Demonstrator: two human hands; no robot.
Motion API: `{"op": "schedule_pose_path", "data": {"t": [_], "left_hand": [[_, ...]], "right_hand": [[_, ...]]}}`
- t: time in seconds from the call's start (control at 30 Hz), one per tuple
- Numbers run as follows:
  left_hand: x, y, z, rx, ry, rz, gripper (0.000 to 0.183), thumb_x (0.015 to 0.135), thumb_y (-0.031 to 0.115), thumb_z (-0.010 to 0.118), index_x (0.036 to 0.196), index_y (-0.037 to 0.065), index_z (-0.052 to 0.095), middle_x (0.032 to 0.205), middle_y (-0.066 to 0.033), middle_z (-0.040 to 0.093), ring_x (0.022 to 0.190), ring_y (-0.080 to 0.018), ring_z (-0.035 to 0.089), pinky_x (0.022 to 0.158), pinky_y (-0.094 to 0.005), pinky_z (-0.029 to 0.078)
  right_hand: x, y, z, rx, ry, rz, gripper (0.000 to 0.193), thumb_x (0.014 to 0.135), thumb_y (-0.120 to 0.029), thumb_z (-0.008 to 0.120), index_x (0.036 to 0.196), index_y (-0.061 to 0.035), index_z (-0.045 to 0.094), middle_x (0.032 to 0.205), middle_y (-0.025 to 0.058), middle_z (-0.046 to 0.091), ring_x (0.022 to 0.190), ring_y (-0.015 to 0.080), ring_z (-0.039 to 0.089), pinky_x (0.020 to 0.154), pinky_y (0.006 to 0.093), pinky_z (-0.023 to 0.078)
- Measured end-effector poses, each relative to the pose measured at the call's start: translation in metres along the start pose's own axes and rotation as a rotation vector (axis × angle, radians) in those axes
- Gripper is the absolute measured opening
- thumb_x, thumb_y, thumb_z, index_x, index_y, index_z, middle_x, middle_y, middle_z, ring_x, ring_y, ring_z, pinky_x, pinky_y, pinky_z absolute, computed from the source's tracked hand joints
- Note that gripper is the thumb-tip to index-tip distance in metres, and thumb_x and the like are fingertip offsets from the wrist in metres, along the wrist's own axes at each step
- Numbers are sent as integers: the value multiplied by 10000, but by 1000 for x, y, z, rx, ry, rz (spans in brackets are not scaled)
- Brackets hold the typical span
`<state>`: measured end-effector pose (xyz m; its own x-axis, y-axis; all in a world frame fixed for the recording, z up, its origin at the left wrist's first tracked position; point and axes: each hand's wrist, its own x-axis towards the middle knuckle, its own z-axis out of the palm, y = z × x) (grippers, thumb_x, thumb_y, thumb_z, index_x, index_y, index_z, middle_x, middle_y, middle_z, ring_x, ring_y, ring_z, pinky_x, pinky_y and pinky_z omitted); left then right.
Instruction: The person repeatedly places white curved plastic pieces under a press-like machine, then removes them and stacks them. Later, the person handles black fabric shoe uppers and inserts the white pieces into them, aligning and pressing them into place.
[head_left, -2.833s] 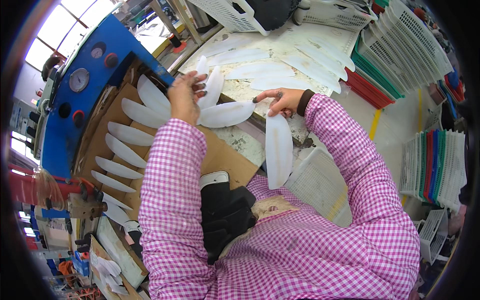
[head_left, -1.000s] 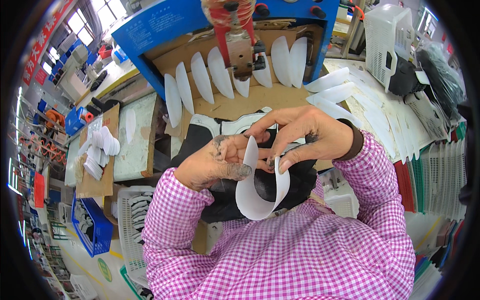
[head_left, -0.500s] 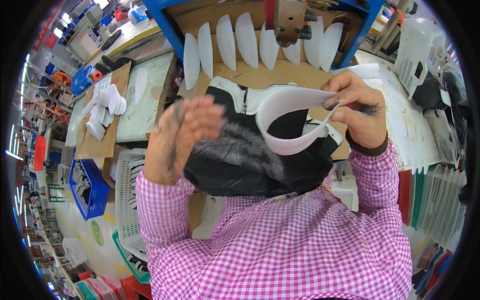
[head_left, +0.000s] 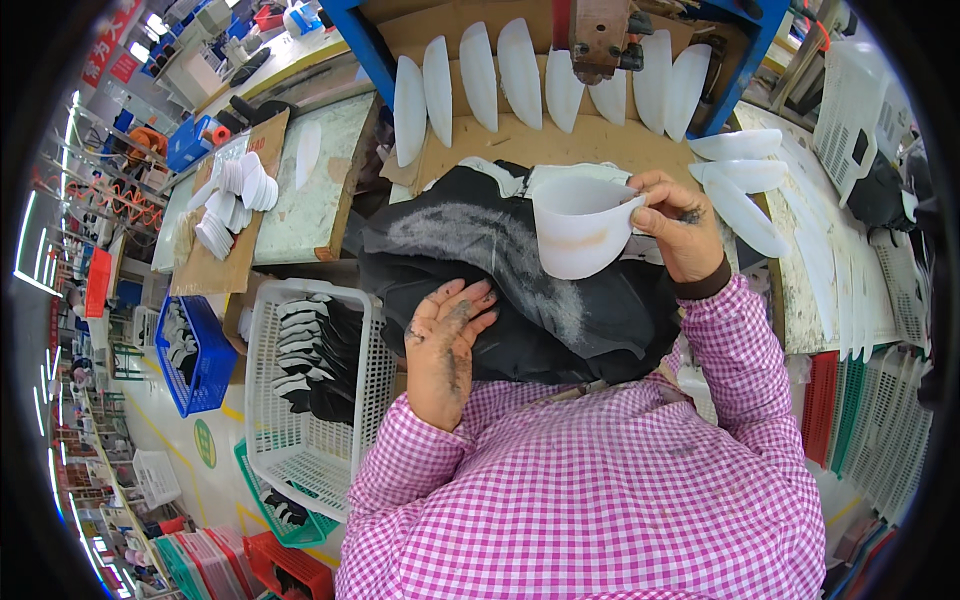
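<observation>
My right hand [head_left: 680, 228] pinches the ends of a white crescent-shaped sheet [head_left: 580, 240], bent into a loop. The sheet hangs over black material [head_left: 450, 245] with grey dusty smears, which lies in front of my body. My left hand [head_left: 448, 345] is open, palm up with fingers apart, at the near left part of the black material. Whether its fingertips touch the material I cannot tell. Behind the bent sheet, white pieces [head_left: 500, 178] show along the far edge of the black material. Dark smudges mark both hands.
Several white crescent sheets [head_left: 520, 75] stand along the back inside a blue frame [head_left: 362, 45], under a metal machine head [head_left: 598, 45]. More crescents [head_left: 745, 175] lie on the right table. At left are a white basket [head_left: 265, 420] of black-and-white pieces and a blue crate [head_left: 205, 380].
My left hand has come down and toward the middle, over the near side of the black material. The bent sheet has turned and now shows its outer face. The view has shifted left.
</observation>
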<state>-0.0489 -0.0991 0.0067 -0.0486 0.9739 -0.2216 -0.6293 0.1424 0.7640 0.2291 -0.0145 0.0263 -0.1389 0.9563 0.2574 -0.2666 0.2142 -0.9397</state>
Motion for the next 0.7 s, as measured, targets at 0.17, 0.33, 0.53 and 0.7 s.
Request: {"op": "schedule_pose_path", "data": {"t": [0.17,0.33,0.53,0.7], "left_hand": [[4,14,15,345,-19,218,317,909,72,550,1179,-61,451,1009,-176,625,849,-225,631,730,-304,523],[5,33,20,283,-69,157,299,913,80,546,1163,-64,467,1000,-190,623,844,-242,639,729,-329,546],[13,22,17,182,-32,21,198,887,13,544,1073,-22,487,949,-175,618,834,-264,642,723,-373,565],[19,5,6,119,-29,-39,200,859,-24,565,1043,1,488,931,-162,619,829,-265,641,725,-396,570]], "right_hand": [[-1,2,2,1,11,14,100,750,-38,720,808,16,659,996,75,567,876,151,564,821,273,449],[-1,-1,3,11,1,-10,105,750,-41,721,801,22,655,1002,80,560,872,151,562,814,269,451],[-5,-6,6,-12,-25,-22,124,753,-73,726,795,-1,634,1010,89,552,913,175,539,823,291,436],[-6,-9,8,-63,-26,-27,126,751,-76,729,801,0,642,1017,90,554,918,179,540,839,299,428]]}}
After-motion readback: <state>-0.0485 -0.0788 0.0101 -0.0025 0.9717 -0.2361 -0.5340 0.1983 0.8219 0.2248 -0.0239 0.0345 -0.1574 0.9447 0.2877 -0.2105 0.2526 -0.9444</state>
